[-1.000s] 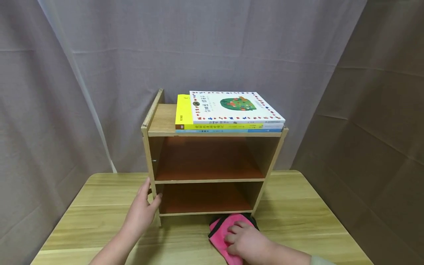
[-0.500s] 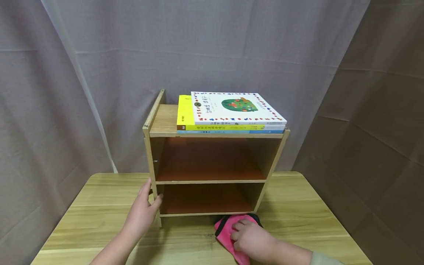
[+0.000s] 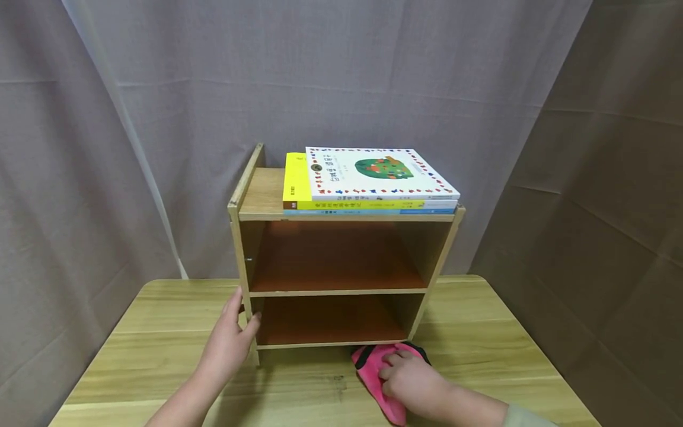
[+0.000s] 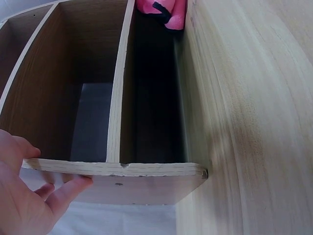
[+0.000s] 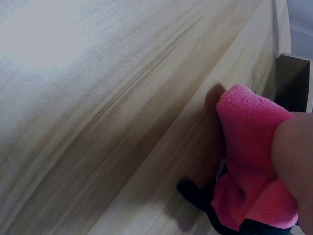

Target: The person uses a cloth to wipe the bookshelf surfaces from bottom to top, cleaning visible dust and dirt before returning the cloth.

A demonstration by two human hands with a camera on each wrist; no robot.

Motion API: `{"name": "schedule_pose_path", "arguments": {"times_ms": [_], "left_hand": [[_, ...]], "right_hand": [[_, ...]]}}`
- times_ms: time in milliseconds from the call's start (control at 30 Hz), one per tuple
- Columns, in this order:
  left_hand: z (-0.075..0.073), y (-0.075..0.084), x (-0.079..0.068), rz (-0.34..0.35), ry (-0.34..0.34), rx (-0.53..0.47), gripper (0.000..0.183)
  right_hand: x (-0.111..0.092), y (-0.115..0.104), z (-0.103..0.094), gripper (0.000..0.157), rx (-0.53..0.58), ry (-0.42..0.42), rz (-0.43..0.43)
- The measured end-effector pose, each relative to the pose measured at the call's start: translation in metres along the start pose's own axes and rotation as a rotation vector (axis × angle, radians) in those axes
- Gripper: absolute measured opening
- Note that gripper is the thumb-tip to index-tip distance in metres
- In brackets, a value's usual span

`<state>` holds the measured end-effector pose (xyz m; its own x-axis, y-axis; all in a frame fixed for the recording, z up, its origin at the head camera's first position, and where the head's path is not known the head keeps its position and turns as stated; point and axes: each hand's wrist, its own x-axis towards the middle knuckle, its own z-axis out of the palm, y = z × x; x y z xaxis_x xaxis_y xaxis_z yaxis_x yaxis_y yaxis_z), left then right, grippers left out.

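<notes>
A small wooden shelf (image 3: 338, 292) stands on the table, with two red-brown compartments facing me. My left hand (image 3: 229, 338) holds its left side panel low down, thumb on the inner side and fingers on the outer, as the left wrist view (image 4: 29, 191) also shows. In front of the shelf's lower right corner, my right hand (image 3: 413, 379) grips a pink cloth (image 3: 373, 370) with black edging. The fingers are bent into the cloth, which lies bunched on the tabletop and reaches the gap under the bottom board. The right wrist view shows the pink cloth (image 5: 252, 132) folded over itself.
Three books (image 3: 381, 172) lie stacked on the shelf's top board, a white one uppermost over yellow and blue. The wooden table (image 3: 160, 332) extends to both sides. Grey curtains (image 3: 341, 71) hang behind, and a brownish one (image 3: 603, 196) is at the right.
My right hand has slid the pink cloth a little to the right along the table in front of the shelf. The left hand keeps its place on the side panel.
</notes>
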<state>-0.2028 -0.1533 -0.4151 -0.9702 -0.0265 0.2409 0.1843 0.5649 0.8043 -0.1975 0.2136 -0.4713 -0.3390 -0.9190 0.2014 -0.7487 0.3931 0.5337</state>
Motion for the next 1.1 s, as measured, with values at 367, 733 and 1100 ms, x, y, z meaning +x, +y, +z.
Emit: {"name": "schedule_pose_path", "arguments": {"times_ms": [367, 733, 1100], "left_hand": [[0.0, -0.001, -0.001, 0.001, 0.001, -0.014, 0.066], [-0.002, 0.001, 0.0, -0.023, -0.013, 0.002, 0.069], [0.001, -0.001, 0.002, 0.005, 0.005, -0.02, 0.067]], "right_hand": [[-0.004, 0.0, 0.003, 0.025, 0.052, 0.012, 0.04], [-0.008, -0.006, -0.002, 0.037, 0.077, -0.147, 0.082], [-0.005, -0.012, 0.001, 0.039, 0.164, -0.166, 0.182]]}}
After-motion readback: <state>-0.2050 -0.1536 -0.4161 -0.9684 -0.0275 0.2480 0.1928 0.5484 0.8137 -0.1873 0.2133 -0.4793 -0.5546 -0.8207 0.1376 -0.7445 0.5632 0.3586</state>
